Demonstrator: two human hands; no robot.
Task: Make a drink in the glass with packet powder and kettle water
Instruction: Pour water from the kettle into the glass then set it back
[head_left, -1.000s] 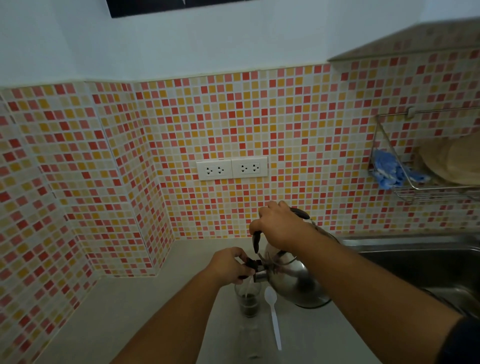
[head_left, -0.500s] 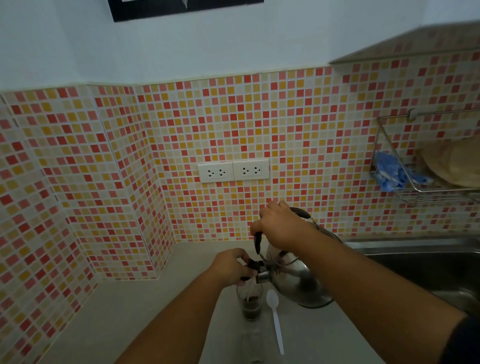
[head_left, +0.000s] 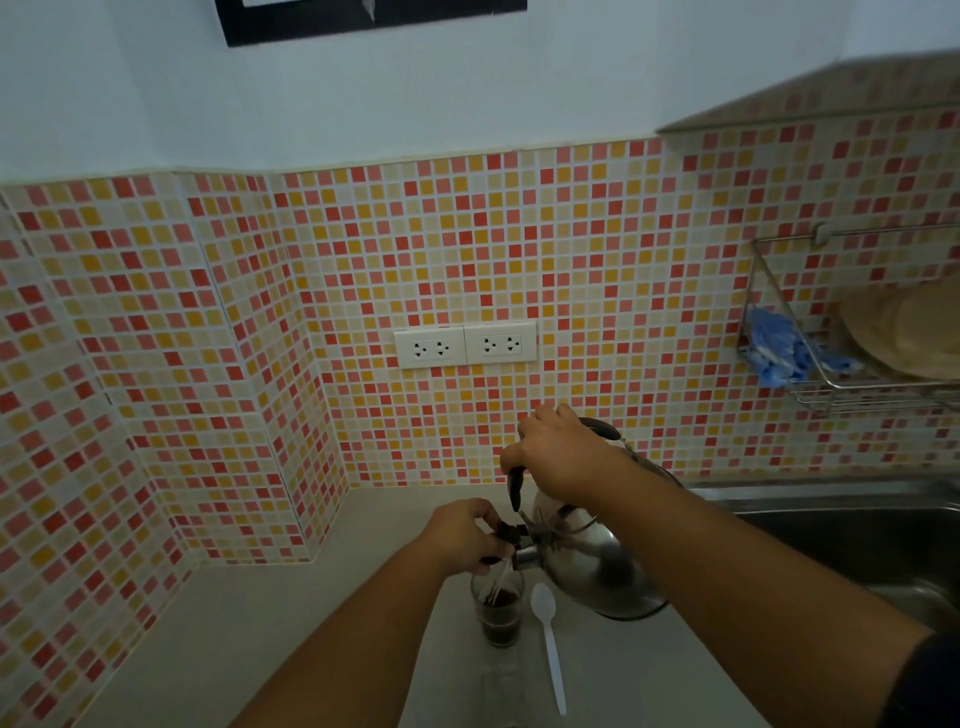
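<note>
A steel kettle (head_left: 597, 571) hangs tilted to the left above the counter. My right hand (head_left: 561, 457) grips its black handle from above. My left hand (head_left: 467, 535) pinches the black spout cap at the kettle's spout. Water streams from the spout into a small clear glass (head_left: 500, 613) standing on the counter just below; dark liquid fills its lower half. No packet shows.
A white plastic spoon (head_left: 550, 649) lies right of the glass. A steel sink (head_left: 852, 530) sits at the right. Above it a wire rack (head_left: 841, 389) holds a blue cloth and plates. Two wall sockets (head_left: 465, 344) sit on the mosaic tiles. Grey counter (head_left: 291, 613) stretches left.
The dark liquid in the glass has risen a little. Both hands and the kettle hold nearly the same pose; the view has shifted slightly upward.
</note>
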